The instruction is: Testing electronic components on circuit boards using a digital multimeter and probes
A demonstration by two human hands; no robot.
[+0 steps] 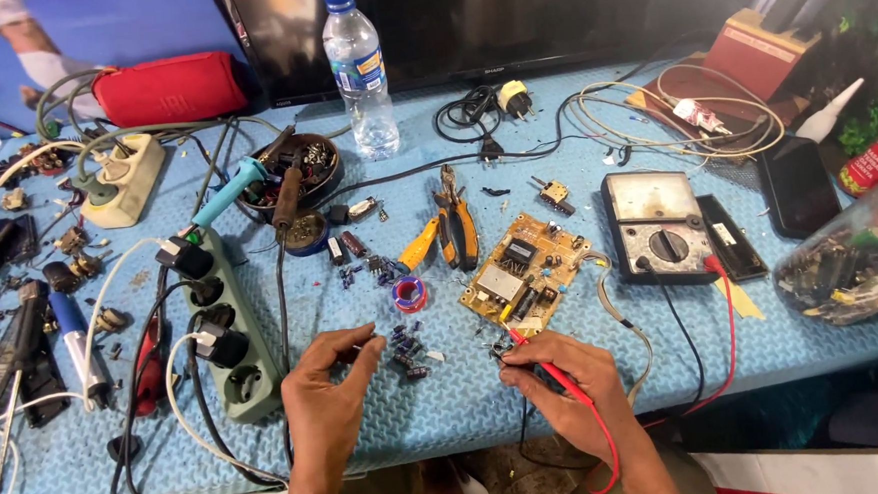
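My right hand grips a red test probe and a black one, their tips meeting at a tiny part just below the yellow circuit board. The probes' red and black leads run right to the analog multimeter. My left hand hovers with fingers curled and apart, fingertips close to a scatter of small dark capacitors; whether it pinches one I cannot tell. A small spool of solder wire lies between the capacitors and the board.
A green power strip with plugs lies left of my left hand. Orange-handled pliers, a soldering iron, a water bottle, a round parts tin, a clear jar of parts and a phone crowd the blue mat.
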